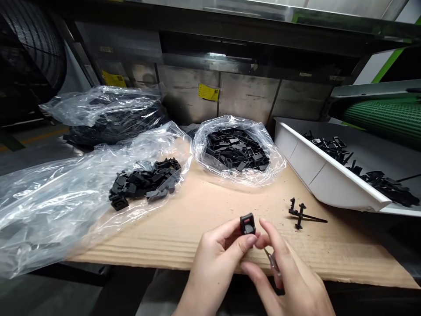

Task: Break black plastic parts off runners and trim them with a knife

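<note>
In the head view, my left hand (217, 259) pinches a small black plastic part (247, 223) between thumb and fingers. The part is boxy, with an opening and a bit of red inside. Close beside it, my right hand (286, 267) is curled around a slim metal hand tool (272, 262). The tool's thin tip points up toward the left fingertips, and its rear end is hidden by the palm. Beyond my right hand, a black plastic sprue (300, 214) with short pegs and a long thin stem lies on the cardboard.
A cardboard sheet (223, 197) covers the worktop. Clear bags hold black parts: an open bag (278, 164) at the back, a flattened bag (75, 184) at left and a full bag (112, 105) behind it. A white bin (305, 162) with black pieces stands right, below a green conveyor (388, 116).
</note>
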A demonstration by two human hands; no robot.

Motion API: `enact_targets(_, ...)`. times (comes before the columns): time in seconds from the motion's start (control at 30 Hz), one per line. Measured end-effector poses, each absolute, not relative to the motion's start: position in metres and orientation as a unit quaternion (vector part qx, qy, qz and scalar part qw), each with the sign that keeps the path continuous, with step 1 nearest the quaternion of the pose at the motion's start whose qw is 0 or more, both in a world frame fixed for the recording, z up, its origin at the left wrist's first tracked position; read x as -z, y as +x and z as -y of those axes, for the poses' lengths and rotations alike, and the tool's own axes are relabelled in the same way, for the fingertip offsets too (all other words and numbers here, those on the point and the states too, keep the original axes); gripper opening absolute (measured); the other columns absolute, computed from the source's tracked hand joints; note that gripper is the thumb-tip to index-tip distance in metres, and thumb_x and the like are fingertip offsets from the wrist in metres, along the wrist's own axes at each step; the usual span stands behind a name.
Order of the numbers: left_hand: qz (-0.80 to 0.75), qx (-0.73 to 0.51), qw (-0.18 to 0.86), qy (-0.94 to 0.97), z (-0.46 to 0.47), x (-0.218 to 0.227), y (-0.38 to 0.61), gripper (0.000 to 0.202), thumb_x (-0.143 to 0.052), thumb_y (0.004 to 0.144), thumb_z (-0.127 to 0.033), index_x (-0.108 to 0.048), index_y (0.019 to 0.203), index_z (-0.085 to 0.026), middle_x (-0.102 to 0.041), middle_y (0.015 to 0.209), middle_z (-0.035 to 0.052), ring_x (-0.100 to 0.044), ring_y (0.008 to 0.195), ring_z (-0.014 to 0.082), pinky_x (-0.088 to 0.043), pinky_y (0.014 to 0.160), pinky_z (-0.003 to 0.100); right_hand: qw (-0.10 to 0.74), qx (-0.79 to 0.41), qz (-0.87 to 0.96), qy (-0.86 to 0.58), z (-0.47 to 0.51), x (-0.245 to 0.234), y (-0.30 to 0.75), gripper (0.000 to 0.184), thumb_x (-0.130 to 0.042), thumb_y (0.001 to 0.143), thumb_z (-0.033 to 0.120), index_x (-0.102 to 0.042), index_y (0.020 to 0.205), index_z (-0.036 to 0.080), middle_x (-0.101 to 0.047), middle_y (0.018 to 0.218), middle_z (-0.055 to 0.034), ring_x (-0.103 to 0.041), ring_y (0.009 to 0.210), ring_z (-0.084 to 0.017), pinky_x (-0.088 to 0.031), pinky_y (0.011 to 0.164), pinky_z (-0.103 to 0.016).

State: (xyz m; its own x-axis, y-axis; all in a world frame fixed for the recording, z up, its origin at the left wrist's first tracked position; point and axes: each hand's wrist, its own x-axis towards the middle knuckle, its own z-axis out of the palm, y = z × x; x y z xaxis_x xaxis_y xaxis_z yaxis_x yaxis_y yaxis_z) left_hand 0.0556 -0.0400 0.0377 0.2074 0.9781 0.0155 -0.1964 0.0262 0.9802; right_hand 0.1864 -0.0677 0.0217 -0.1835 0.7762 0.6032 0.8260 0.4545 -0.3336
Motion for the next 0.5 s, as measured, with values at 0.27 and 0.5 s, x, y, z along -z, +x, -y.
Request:
enact_targets(0.27, -0.419, -0.514, 0.585, 0.466, 0.043, -0.025, 0.048, 0.021, -0.055, 0.083, -0.023, -0.053, 0.104, -0.021, -0.068, 0.078, 0.0002, -0.054, 0.067, 0.0112, -0.041, 0.067, 0.021, 0.378, 0.079, 0.765, -0.515, 0.059, -0.046, 0.219, 0.028, -0.037, 0.091, 0.024, -0.047, 0.117, 0.027, -0.063, 0.090, -0.0029, -0.065, 0.075, -0.012, -0.049, 0.066, -0.018)
enact_targets(0.5, -0.444, -0.527, 0.567, 0.452, 0.043, -0.025, 0.045, 0.007, -0.062, 0.076, -0.024, -0.058, 0.079, -0.019, -0.067, 0.066, -0.0020, -0.057, 0.063, 0.0110, -0.042, 0.058, 0.018, 0.239, 0.075, 0.794, -0.553, 0.029, -0.024, 0.219, 0.038, -0.035, 0.090, 0.040, -0.049, 0.118, 0.020, -0.067, 0.089, -0.0056, -0.067, 0.071, -0.019, -0.053, 0.048, -0.025)
